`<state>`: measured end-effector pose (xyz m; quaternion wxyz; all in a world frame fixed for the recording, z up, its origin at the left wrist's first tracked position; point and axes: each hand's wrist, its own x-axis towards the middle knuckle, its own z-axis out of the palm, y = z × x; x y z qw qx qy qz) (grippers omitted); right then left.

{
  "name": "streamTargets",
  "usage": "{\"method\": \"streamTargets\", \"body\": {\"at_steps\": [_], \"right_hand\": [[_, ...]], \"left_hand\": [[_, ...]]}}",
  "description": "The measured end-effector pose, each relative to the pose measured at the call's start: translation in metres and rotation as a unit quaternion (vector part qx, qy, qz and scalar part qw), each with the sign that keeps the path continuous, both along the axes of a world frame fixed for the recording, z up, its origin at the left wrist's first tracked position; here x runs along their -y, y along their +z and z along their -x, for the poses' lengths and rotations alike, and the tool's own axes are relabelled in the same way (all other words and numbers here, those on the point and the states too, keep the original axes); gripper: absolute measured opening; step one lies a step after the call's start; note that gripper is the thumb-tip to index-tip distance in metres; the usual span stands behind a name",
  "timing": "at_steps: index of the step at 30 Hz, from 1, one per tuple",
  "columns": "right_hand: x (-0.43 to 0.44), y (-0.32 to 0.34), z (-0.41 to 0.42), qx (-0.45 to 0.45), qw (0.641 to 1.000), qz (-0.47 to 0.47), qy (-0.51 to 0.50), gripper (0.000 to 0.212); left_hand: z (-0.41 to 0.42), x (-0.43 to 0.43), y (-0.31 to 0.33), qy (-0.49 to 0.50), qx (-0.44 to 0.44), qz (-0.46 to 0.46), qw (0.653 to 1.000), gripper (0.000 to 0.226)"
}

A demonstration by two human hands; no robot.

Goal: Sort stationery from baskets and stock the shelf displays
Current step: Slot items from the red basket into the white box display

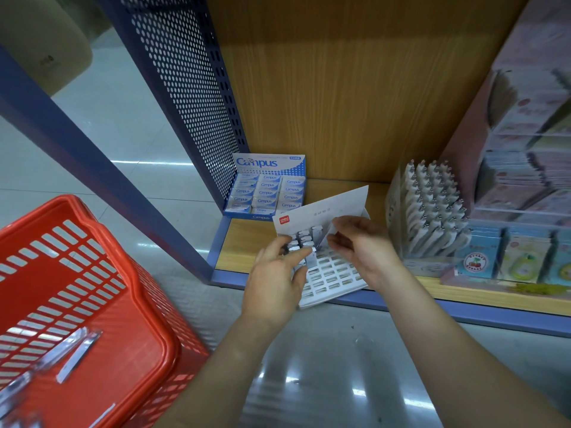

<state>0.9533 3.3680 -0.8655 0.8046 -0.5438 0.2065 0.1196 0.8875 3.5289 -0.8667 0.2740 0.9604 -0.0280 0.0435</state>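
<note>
A white display box [335, 278] with a grid of slots sits at the front edge of the wooden shelf [247, 242]; its lid flap [324, 210] stands up behind. Several small white items [304, 237] fill the slots at its back left. My left hand [278, 273] pinches one small white item [312, 257] over the grid. My right hand [358, 245] rests at the box's right side, fingers curled at its inner flap. A red basket [77, 304] on the floor at the left holds several white pens [74, 350].
A blue Campus eraser box [267, 186] stands at the shelf's back left. A rack of white pens [432, 208] and pastel stationery packs [519, 254] fill the right. A blue perforated panel [191, 88] bounds the shelf's left side. Grey tile floor [340, 350] lies below.
</note>
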Motion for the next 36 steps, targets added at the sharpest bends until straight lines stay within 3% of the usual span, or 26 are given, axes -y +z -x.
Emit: {"method": "streamTargets", "body": {"at_steps": [5,12,16,21,26,31,36], "right_hand": [[-0.003,0.001,-0.002,0.005,0.997,0.068,0.047,0.012],[-0.005,-0.003,0.001,-0.033,0.997,0.019,0.068,0.011],[-0.006,-0.003,0.003,-0.04,0.999,0.0,0.036,0.008],[-0.004,-0.006,0.006,-0.026,0.999,-0.028,0.028,0.012],[-0.006,-0.011,0.013,0.03,0.996,0.042,0.076,0.025],[-0.009,-0.024,0.018,0.065,0.971,0.177,0.147,0.034],[-0.02,-0.019,0.022,0.079,0.966,0.182,0.165,0.044]], "left_hand": [[-0.005,-0.001,0.007,-0.008,-0.003,-0.016,1.0,0.035],[-0.023,0.005,0.024,-0.047,-0.017,0.037,0.998,0.047],[-0.03,0.008,0.021,-0.096,-0.054,-0.039,0.993,0.058],[-0.03,0.007,0.021,-0.116,-0.028,-0.09,0.989,0.066],[-0.027,0.005,0.016,-0.129,-0.021,-0.112,0.985,0.071],[-0.027,0.002,0.013,-0.126,-0.021,-0.113,0.985,0.068],[-0.019,0.0,0.011,-0.111,0.001,-0.084,0.99,0.059]]}}
